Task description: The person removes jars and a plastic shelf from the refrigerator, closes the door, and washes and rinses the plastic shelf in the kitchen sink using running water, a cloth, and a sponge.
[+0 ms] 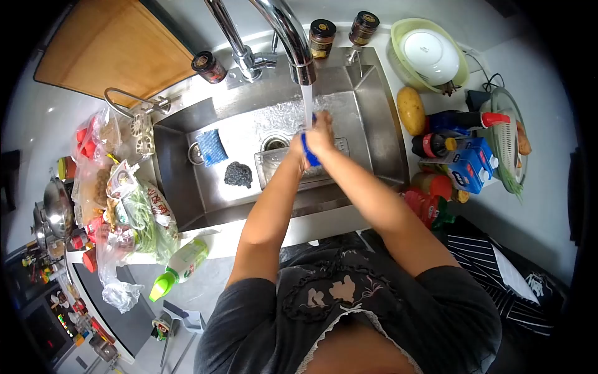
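Note:
Both my hands meet under the running water in the steel sink [177, 177]. My left hand [299, 151] grips a bright blue, soft-looking cloth [309, 151], which shows between the two hands. Against its other side my right hand [321, 133] is closed, with the fingers blurred by motion. Water falls from the chrome faucet [303, 73] onto the hands. Below them lies a metal drain tray [269, 171], beside the round drain [275, 143]. To the left on the sink floor are a blue scouring pad [212, 148] and a dark steel-wool scrubber [238, 175].
Jars [322, 38] stand behind the sink. On the right are a green basin [398, 47] with a white bowl [430, 55], a potato [411, 110], bottles and blue cartons [470, 163]. Bagged vegetables [146, 218] crowd the left counter, near a dish-soap bottle [185, 262].

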A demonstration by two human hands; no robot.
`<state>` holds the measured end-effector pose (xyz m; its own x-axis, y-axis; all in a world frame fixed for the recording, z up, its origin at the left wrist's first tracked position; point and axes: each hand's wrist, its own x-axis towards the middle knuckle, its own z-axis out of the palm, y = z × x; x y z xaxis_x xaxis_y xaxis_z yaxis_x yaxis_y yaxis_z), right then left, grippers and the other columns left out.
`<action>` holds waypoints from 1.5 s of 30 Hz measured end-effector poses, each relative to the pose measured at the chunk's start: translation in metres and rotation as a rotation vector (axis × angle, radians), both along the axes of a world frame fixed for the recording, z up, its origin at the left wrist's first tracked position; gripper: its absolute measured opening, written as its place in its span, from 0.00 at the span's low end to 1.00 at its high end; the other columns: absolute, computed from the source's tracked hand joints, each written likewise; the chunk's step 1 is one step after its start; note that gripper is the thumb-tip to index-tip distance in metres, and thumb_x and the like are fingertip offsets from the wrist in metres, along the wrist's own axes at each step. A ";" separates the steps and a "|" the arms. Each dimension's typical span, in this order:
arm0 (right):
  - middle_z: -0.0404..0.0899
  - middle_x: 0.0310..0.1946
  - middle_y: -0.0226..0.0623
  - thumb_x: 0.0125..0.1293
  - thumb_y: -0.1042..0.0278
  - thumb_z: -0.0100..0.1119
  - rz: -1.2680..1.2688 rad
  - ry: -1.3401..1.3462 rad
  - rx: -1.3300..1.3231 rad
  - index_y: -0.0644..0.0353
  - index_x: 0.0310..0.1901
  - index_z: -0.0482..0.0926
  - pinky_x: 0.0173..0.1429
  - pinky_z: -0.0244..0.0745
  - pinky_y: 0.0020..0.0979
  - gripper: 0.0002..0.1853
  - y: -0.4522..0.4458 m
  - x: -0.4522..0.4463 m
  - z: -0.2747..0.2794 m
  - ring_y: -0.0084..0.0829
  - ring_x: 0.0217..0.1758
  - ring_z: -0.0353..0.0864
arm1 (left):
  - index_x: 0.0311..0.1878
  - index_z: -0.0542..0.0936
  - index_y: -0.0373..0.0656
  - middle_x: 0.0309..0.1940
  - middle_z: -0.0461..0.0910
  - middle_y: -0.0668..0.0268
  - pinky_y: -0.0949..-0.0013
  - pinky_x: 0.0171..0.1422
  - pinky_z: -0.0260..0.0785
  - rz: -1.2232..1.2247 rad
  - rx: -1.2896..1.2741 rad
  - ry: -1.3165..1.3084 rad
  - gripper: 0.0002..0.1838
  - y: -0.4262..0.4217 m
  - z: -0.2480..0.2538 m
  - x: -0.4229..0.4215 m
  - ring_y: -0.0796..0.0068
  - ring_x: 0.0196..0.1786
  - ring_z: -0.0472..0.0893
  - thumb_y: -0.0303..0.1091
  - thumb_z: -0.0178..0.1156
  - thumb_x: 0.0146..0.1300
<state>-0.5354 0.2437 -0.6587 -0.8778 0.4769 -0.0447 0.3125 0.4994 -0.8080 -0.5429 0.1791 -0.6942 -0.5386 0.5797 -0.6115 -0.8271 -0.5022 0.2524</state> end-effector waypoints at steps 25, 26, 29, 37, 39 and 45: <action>0.78 0.34 0.31 0.64 0.61 0.51 0.099 -0.279 -0.744 0.62 0.46 0.75 0.44 0.66 0.24 0.15 0.027 -0.004 0.106 0.22 0.37 0.72 | 0.46 0.76 0.34 0.52 0.71 0.59 0.60 0.70 0.46 -0.146 -2.297 2.709 0.19 -0.012 0.007 -0.275 0.62 0.66 0.58 0.39 0.49 0.58; 0.78 0.35 0.31 0.64 0.60 0.50 0.118 -0.263 -0.719 0.62 0.46 0.75 0.44 0.66 0.25 0.15 0.027 -0.005 0.102 0.22 0.37 0.72 | 0.46 0.76 0.34 0.52 0.70 0.59 0.61 0.71 0.45 0.084 -2.534 2.842 0.20 -0.015 -0.009 -0.289 0.63 0.66 0.58 0.39 0.49 0.58; 0.77 0.35 0.32 0.64 0.58 0.50 0.144 -0.228 -0.685 0.62 0.45 0.75 0.44 0.66 0.25 0.16 0.026 -0.002 0.111 0.23 0.38 0.72 | 0.45 0.77 0.34 0.49 0.73 0.58 0.61 0.69 0.46 0.087 -2.457 2.822 0.21 -0.023 0.004 -0.284 0.59 0.64 0.60 0.42 0.52 0.57; 0.72 0.27 0.28 0.61 0.55 0.55 0.011 -0.007 -0.832 0.61 0.33 0.74 0.36 0.64 0.23 0.16 0.027 0.005 0.136 0.19 0.31 0.68 | 0.56 0.68 0.41 0.52 0.71 0.54 0.60 0.65 0.56 -0.939 -1.522 1.747 0.23 -0.031 0.100 -0.141 0.56 0.62 0.64 0.32 0.53 0.55; 0.70 0.23 0.26 0.59 0.54 0.57 -0.016 0.063 -0.951 0.59 0.29 0.74 0.31 0.62 0.21 0.15 0.024 0.008 0.140 0.17 0.26 0.66 | 0.62 0.61 0.43 0.55 0.70 0.55 0.64 0.64 0.57 -1.099 -1.036 1.653 0.35 -0.038 0.132 -0.078 0.57 0.61 0.66 0.18 0.56 0.46; 0.72 0.25 0.25 0.55 0.64 0.63 0.067 0.131 -1.191 0.52 0.30 0.72 0.30 0.69 0.21 0.08 0.021 0.027 0.143 0.17 0.28 0.73 | 0.58 0.64 0.42 0.47 0.72 0.67 0.72 0.55 0.64 -0.470 -0.461 1.034 0.30 -0.059 0.104 -0.008 0.77 0.51 0.71 0.18 0.58 0.50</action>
<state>-0.5086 0.2649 -0.5153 -0.9301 0.1501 -0.3353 0.1953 -0.5709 -0.7974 -0.5505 0.1204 -0.5903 -0.6888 0.6909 -0.2196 -0.2085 0.1013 0.9728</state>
